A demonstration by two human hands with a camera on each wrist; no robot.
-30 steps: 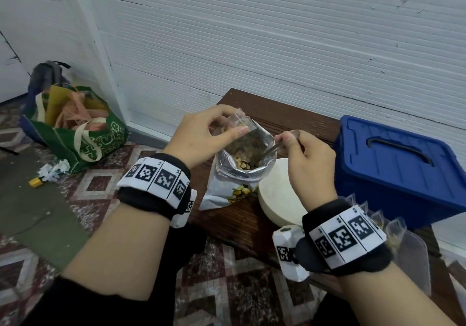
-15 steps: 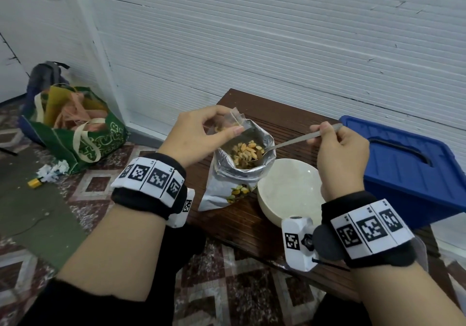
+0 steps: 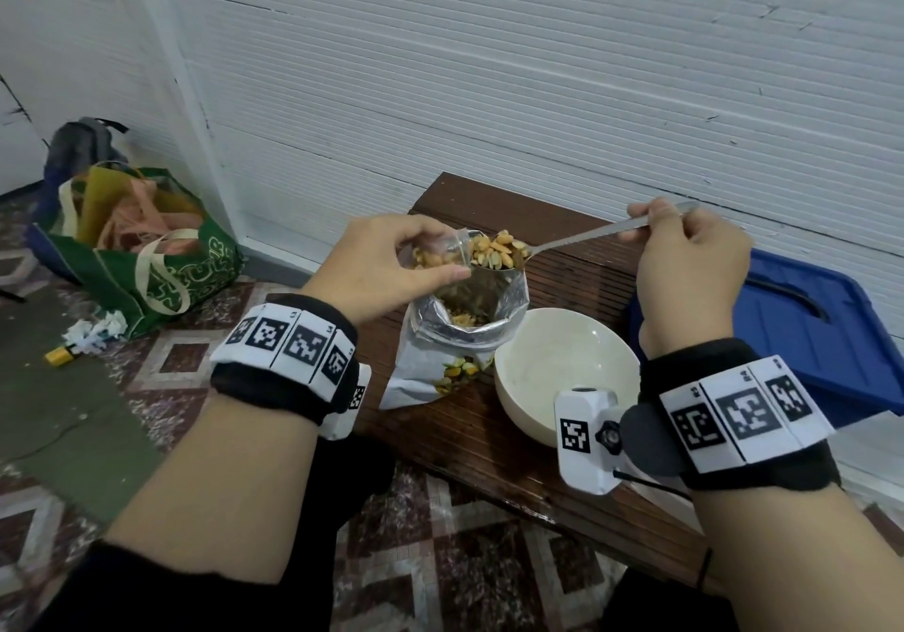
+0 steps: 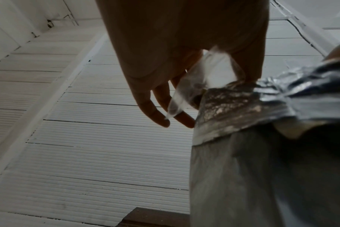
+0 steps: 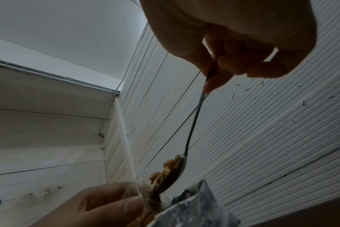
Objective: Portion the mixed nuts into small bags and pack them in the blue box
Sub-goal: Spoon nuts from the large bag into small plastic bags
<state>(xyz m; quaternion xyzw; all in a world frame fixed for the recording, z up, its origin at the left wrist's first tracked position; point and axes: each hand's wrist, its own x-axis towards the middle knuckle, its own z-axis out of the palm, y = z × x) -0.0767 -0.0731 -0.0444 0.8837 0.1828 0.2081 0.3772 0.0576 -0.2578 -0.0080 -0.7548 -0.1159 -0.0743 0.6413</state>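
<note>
My left hand [image 3: 391,264] pinches a small clear bag [image 3: 440,254] with some nuts in it, holding it over the mouth of the big foil nut pouch [image 3: 460,333] that stands on the wooden bench. My right hand [image 3: 685,259] grips the handle of a metal spoon [image 3: 577,240]. The spoon's bowl is heaped with mixed nuts [image 3: 494,252] and sits at the small bag's opening. In the right wrist view the loaded spoon [image 5: 192,135] tips into the small clear bag [image 5: 142,187]. The blue box [image 3: 822,338] sits closed at the right.
A white bowl [image 3: 562,367] stands on the bench [image 3: 489,435] between pouch and box. A green shopping bag [image 3: 146,250] and a backpack lie on the tiled floor at left, with crumpled paper nearby. The white slatted wall runs right behind the bench.
My right hand lifted the spoon, full of nuts, out of the foil pouch and up to the small bag's mouth. The left hand kept hold of the small bag.
</note>
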